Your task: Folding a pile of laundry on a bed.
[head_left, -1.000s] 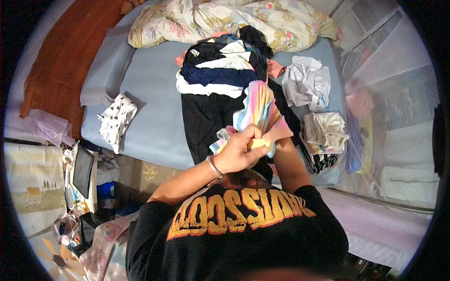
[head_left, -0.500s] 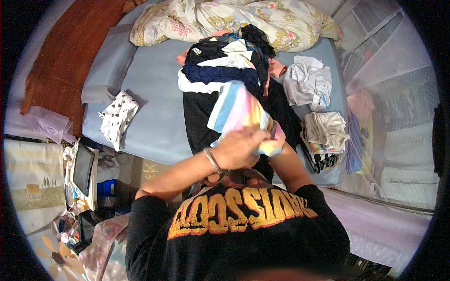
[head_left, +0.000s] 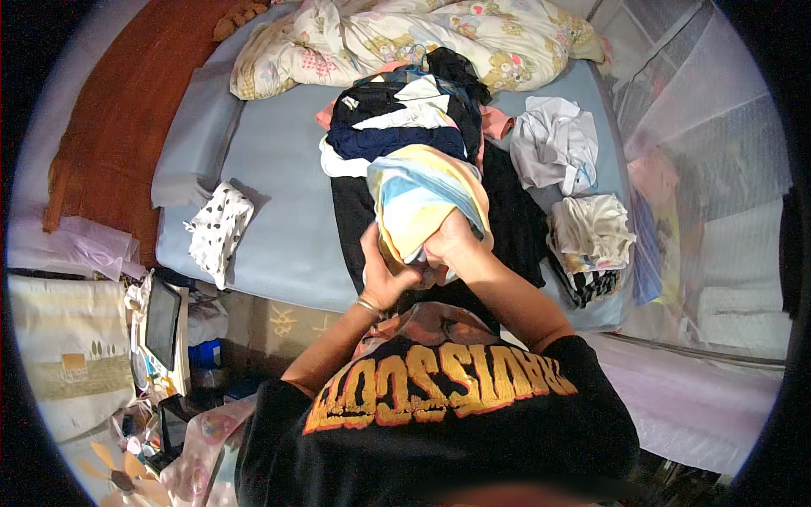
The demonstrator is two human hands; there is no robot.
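Observation:
A pastel garment with yellow, blue and white stripes (head_left: 427,182) is bunched up between my hands, in front of my chest. My left hand (head_left: 389,275), with a bangle at its wrist, grips the lower left edge of the fabric. On the other side my right hand (head_left: 454,241) is closed on the cloth, its fingertips partly hidden in the folds. Beneath the garment lie black trousers (head_left: 515,211), spread over the bed. Just beyond is a heap of clothes with a navy piece (head_left: 397,142) at its near side.
On the blue-grey mattress (head_left: 287,177), a white dark-spotted cloth (head_left: 221,232) lies at left. A crumpled white garment (head_left: 553,144) and a stack of folded clothes (head_left: 594,237) are at right. A patterned quilt (head_left: 380,42) covers the far end. Sheer netting (head_left: 718,169) hangs at right.
The striped garment has gone from stretched out to gathered into a rounded bunch. My left hand has shifted left and down, and my right hand, hidden before, now shows on the cloth.

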